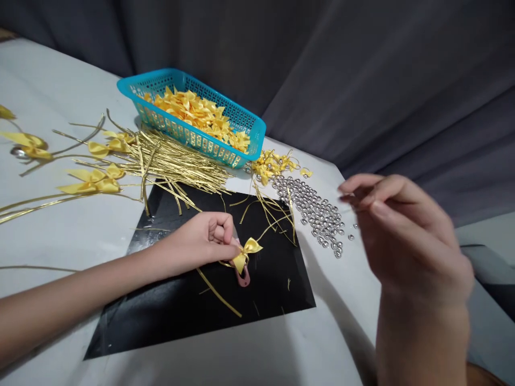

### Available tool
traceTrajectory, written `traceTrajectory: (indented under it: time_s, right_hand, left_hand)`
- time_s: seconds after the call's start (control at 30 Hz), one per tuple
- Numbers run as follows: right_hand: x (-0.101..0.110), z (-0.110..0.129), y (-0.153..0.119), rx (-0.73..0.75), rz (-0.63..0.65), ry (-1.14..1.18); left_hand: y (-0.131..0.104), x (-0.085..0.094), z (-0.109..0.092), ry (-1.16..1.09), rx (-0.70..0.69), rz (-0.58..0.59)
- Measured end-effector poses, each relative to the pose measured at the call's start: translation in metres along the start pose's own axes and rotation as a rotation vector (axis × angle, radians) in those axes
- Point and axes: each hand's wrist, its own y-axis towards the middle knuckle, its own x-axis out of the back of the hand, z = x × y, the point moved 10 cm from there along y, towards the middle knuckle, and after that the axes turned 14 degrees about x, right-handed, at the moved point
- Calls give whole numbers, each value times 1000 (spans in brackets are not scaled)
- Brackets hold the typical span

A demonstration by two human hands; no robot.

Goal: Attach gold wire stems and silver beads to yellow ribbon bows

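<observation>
The bows (195, 110) are yellow, the cords (181, 161) shiny gold. Beyond the left hand (211, 236), the basket (191, 131) is teal, with a pattern of holes.

left hand (219, 241): pinching yellow bow (246, 253) | right hand (406, 230): raised, right of silver bells (317, 209) | teal basket (193, 115): yellow bows inside

No readable text or labels appear anywhere.
</observation>
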Motion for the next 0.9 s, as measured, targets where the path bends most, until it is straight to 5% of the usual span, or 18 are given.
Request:
traceTrajectory:
  time_s: [0.07,0.3,0.53,0.73,0.9]
  right_hand:
    - [-32,-23,-24,-218,184,167]
    - [-87,-62,-78,-485,265,227]
    - [-90,-67,-83,-482,181,166]
    - [-93,-80,-92,-604,106,373]
    - [-82,-77,-82,-540,107,282]
  left_hand:
    - [0,5,-1,-16,-20,-39]
    - [-5,23,-4,-121,-24,-173]
    - [-6,24,-4,-141,-24,-183]
    - [-7,26,-5,-100,-32,-196]
    - [-6,23,-3,-79,-6,-182]
